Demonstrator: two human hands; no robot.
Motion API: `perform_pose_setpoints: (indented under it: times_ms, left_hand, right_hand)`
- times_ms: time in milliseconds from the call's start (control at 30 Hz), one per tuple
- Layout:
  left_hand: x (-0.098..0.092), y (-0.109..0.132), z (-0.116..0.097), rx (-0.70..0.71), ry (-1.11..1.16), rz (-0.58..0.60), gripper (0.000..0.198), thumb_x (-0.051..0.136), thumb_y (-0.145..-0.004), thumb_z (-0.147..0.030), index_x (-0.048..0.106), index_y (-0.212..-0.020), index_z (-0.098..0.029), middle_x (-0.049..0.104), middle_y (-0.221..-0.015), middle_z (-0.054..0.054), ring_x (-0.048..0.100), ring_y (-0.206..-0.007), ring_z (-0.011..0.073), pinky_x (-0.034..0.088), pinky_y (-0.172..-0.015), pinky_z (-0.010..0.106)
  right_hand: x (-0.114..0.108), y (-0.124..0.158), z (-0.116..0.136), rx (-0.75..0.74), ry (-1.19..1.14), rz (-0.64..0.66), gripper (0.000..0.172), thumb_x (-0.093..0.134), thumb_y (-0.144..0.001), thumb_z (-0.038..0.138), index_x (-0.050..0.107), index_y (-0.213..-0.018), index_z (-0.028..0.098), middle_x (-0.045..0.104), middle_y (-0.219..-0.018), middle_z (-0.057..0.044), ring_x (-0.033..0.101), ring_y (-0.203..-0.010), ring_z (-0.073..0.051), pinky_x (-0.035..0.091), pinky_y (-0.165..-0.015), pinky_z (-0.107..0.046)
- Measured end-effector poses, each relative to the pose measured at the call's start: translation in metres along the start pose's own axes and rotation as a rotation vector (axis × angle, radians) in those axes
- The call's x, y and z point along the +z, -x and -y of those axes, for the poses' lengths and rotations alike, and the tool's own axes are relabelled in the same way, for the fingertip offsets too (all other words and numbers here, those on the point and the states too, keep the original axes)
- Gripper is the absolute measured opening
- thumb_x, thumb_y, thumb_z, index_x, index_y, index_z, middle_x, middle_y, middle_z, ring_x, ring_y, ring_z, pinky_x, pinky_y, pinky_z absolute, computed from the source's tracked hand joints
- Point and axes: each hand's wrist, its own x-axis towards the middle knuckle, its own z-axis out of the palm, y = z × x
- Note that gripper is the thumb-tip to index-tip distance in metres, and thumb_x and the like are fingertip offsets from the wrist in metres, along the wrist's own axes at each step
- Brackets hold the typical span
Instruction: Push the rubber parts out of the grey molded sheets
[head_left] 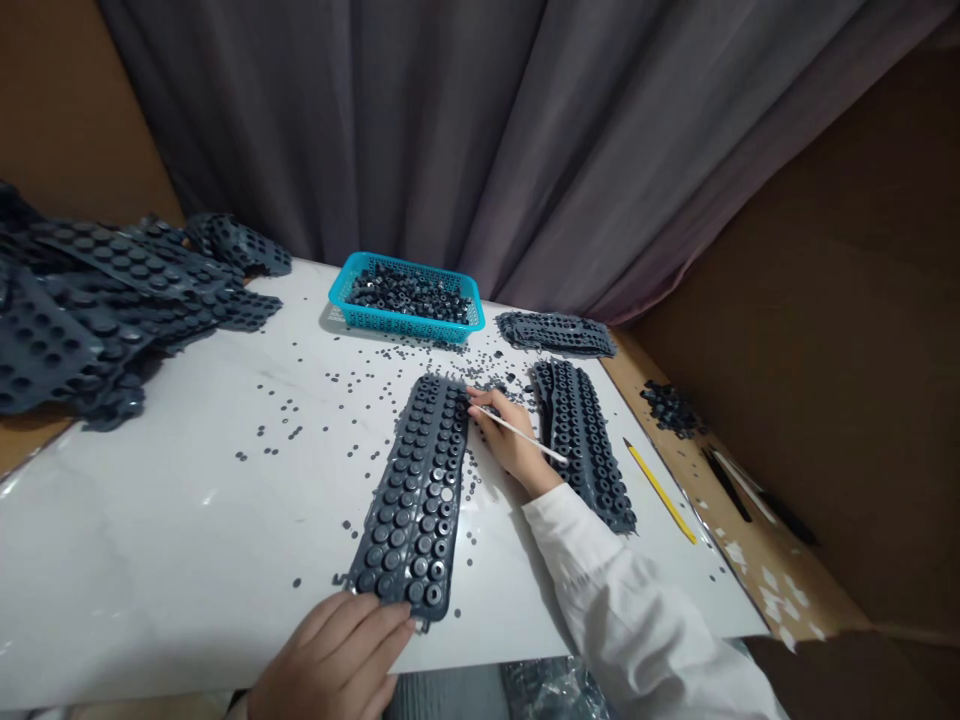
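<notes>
A long dark rubber sheet with rows of round raised studs lies on the white table, stretching away from me. My left hand grips its near end, fingers together over the edge and thumb hidden. At the far right edge of the sheet, my right hand pinches a thin white stick, whose back end points to the right. The stick's tip is hidden at the fingers by the studs. Several studs in the right-hand columns show open centres, and others have closed tops. Small dark discs are scattered around the sheet.
A blue basket of small dark parts stands at the back. More studded sheets lie right, with another stack behind. A large sheet pile fills the left. A yellow knife-like tool and a dark heap lie right.
</notes>
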Motion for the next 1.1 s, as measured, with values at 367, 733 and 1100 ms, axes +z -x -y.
perform_pose_setpoints:
  times_ms: [367, 733, 1100]
  left_hand:
    - [0.001, -0.002, 0.0, 0.012, -0.011, -0.009, 0.027, 0.04, -0.091, -0.016, 0.065, -0.095, -0.024, 0.071, -0.089, -0.005, 0.059, -0.084, 0.0115, 0.038, -0.091, 0.025]
    - [0.002, -0.004, 0.0, 0.011, -0.023, -0.028, 0.031, 0.036, -0.094, -0.019, 0.066, -0.093, -0.024, 0.072, -0.088, -0.004, 0.06, -0.079, 0.0138, 0.037, -0.084, 0.029]
    - [-0.001, -0.005, 0.0, 0.003, 0.023, -0.044, 0.035, 0.034, -0.098, -0.024, 0.068, -0.089, -0.023, 0.072, -0.088, -0.006, 0.058, -0.078, 0.0134, 0.035, -0.085, 0.028]
  right_hand:
    - [0.002, 0.007, -0.001, -0.003, 0.004, 0.12, 0.012, 0.049, -0.09, 0.026, 0.058, -0.087, 0.021, 0.069, -0.108, -0.013, 0.063, -0.108, -0.025, 0.05, -0.084, -0.037]
    - [0.004, -0.004, -0.018, 0.086, 0.17, -0.073, 0.013, 0.045, -0.089, 0.028, 0.057, -0.089, 0.022, 0.068, -0.109, -0.011, 0.065, -0.1, -0.026, 0.05, -0.085, -0.039]
    - [-0.005, 0.004, -0.008, 0.064, -0.09, -0.095, 0.012, 0.053, -0.088, 0.032, 0.055, -0.084, 0.021, 0.071, -0.095, -0.009, 0.061, -0.11, -0.025, 0.049, -0.084, -0.035]
